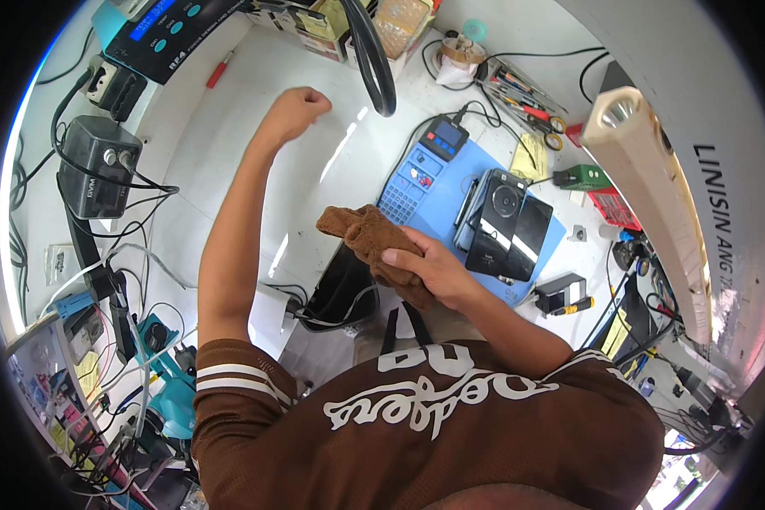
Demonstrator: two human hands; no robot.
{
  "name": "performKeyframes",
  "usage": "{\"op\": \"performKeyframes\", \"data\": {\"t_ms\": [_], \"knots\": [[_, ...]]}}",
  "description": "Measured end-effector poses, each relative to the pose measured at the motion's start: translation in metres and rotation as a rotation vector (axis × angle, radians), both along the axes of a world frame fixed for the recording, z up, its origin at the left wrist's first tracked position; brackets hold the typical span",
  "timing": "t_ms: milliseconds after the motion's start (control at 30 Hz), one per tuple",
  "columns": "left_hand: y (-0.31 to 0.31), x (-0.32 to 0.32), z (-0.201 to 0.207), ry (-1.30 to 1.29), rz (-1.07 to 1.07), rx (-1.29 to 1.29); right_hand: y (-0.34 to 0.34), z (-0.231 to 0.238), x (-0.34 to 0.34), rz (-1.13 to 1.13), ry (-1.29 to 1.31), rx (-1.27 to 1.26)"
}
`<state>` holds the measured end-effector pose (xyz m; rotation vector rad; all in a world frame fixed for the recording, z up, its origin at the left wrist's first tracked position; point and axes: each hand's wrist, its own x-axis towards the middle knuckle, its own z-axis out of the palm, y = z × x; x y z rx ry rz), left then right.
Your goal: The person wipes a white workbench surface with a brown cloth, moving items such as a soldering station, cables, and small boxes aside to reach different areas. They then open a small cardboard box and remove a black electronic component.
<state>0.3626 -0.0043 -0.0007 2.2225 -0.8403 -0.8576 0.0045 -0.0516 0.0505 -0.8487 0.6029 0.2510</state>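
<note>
A brown cloth (367,240), bunched up and folded, is gripped in my right hand (429,270) close in front of my body. The thumb presses on top of it and one end sticks out to the left. My left arm reaches far forward over the white worktop (195,183). At its end my left hand (297,115) is closed, with the fingers curled in; whatever may be inside them is hidden. A red-handled tool (219,71) lies beyond it to the left.
On the right, a blue mat (531,263) holds dark phones or tablets (508,225) and a small device with a screen (444,136). A black bin (340,293) stands below the cloth. A black cable loop (370,64) hangs overhead. Cables and a power box (98,170) crowd the left.
</note>
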Motion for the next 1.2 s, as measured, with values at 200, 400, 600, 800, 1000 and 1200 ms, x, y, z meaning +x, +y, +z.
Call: {"op": "performKeyframes", "data": {"t_ms": [200, 400, 600, 800, 1000, 1200], "knots": [[0.0, -0.148, 0.049, 0.527, -0.321, -0.108, 0.02, -0.013, -0.03, 0.043, 0.01, 0.034], [-0.028, -0.21, 0.03, -0.076, -0.466, 0.002, 0.041, -0.013, -0.032, 0.154, 0.031, -0.121], [0.028, -0.124, 0.035, 0.087, -0.15, 0.011, 0.028, -0.022, -0.03, -0.041, 0.035, -0.045], [0.078, 0.027, -0.037, -0.423, 0.508, -0.199, 0.013, -0.015, -0.008, -0.227, 0.016, 0.023], [0.067, 0.155, -0.091, -1.09, 0.527, 0.058, 0.021, -0.016, -0.026, -0.086, 0.028, -0.055], [0.05, 0.171, -0.086, -1.018, 0.447, 0.376, 0.015, -0.005, 0.012, -0.02, -0.01, -0.226]]}}
